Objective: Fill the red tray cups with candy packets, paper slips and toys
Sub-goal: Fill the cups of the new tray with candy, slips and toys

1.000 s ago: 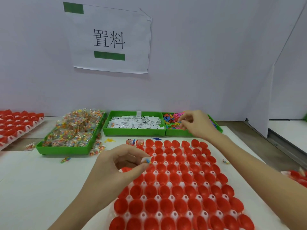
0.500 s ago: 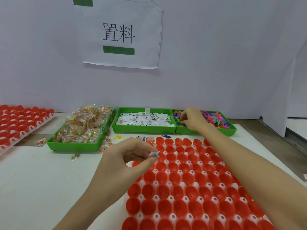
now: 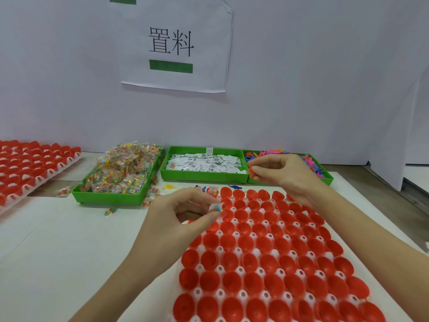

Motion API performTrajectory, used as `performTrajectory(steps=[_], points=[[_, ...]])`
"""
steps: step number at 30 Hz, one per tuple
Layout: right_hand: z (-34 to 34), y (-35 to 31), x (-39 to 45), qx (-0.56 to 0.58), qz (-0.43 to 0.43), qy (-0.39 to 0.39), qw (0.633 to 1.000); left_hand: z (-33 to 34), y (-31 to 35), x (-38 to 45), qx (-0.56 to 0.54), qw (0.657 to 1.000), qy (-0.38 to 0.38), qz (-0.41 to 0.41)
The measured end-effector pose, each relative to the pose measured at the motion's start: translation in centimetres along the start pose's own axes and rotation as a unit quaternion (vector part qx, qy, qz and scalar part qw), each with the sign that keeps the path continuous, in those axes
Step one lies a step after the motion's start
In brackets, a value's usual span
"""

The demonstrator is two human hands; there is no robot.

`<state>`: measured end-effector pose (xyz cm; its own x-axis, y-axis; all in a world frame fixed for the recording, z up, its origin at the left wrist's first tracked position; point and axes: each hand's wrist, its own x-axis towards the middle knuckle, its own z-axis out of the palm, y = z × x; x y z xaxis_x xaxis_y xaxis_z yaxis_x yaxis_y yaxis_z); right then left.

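Nearest to the person, the red tray (image 3: pixel 267 263) lies on the white table (image 3: pixel 58 240), its rows of cups running away toward the bins. Most cups in the near rows look bare. Over the tray's left far corner hangs the left hand (image 3: pixel 183 212), thumb and forefinger pinched together on a small candy packet (image 3: pixel 217 208) with a scrap of white paper against it. A little beyond and to the right, the right hand (image 3: pixel 283 173) is lifted above the tray's far edge, its fingertips clamped on a small red toy (image 3: pixel 251 171).

Just past the tray, a yellow toy (image 3: pixel 170 187) and a blue toy (image 3: pixel 235 187) lie loose on the table, and a few stray packets are scattered near the left bin.

Three green bins stand in a row behind. The left bin (image 3: pixel 109 196) is heaped with candy packets (image 3: pixel 125 168). The middle bin (image 3: pixel 202 176) holds white paper slips (image 3: pixel 204 162). The right bin (image 3: pixel 327 180), touching the middle one, holds bright plastic toys (image 3: pixel 308 161), partly hidden by the right hand.

Far left, a second red tray (image 3: pixel 30 163) sits on the table. On the white wall behind hangs a paper sign (image 3: pixel 176 45) with black characters and a green bar.
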<state>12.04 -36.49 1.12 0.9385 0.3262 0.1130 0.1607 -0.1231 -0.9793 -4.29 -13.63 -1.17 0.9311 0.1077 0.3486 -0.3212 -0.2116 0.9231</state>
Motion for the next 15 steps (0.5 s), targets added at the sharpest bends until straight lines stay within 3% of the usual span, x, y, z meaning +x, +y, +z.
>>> performTrajectory(steps=[7,15], points=[[3.1,-2.1,-6.4,-0.013,-0.032,-0.072,0.997,0.6,0.0,-0.3,-0.044,0.998,0.019,-0.034],[5.1,-2.1,-9.2,-0.109,-0.084,-0.079,0.987,1.1,-0.2,-0.6,-0.021,0.999,0.011,-0.024]])
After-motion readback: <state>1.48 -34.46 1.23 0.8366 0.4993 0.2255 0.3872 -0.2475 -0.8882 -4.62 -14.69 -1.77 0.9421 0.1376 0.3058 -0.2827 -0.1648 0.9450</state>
